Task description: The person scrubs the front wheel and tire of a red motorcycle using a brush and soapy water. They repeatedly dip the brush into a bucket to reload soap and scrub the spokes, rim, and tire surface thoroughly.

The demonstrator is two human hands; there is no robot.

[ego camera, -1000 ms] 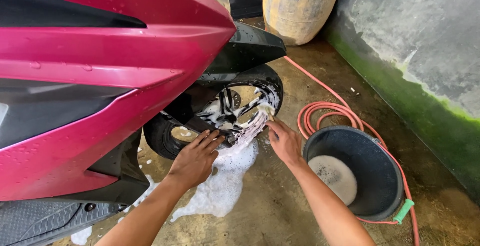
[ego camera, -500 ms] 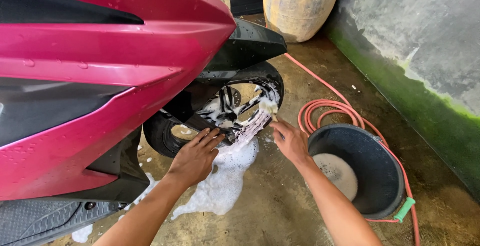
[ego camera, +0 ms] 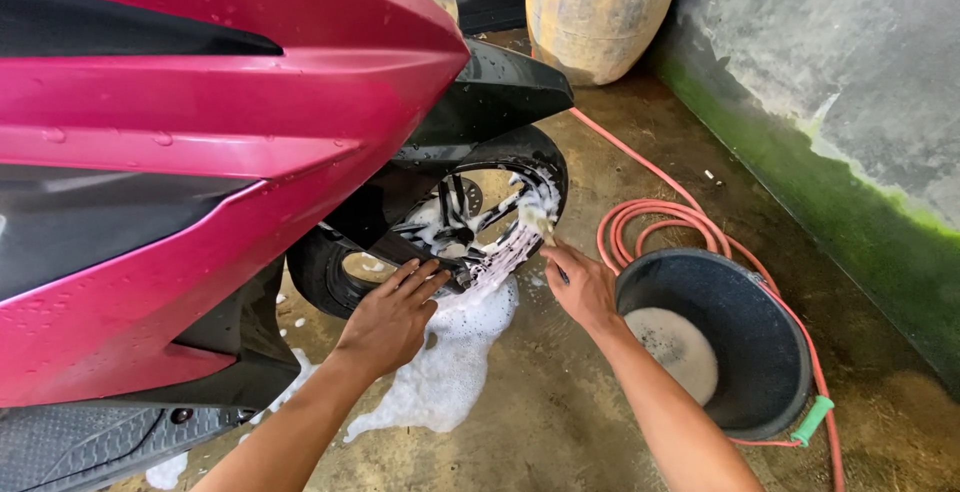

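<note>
Soapy front wheel [ego camera: 470, 227] sits under the red scooter's [ego camera: 200, 152] black fender [ego camera: 495, 92]. Right hand [ego camera: 580, 287], fingers closed on a sudsy brush [ego camera: 535, 217], has climbed the wheel's right rim since half a second ago. Left hand [ego camera: 390, 317] stays flat, fingers spread, on the tyre's lower edge. Foam [ego camera: 440, 372] pools on wet concrete floor [ego camera: 560, 412] below the wheel; right of it, a black bucket [ego camera: 745, 302] and coiled orange hose [ego camera: 650, 222]; beyond, a mossy wall [ego camera: 850, 152].

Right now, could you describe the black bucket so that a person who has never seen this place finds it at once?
Start at the magenta scooter and its soapy front wheel. Past the right hand, on the wet concrete floor, sits the black bucket. Only it is round and dark, holding sudsy water, with the coiled red hose looping behind it.
</note>
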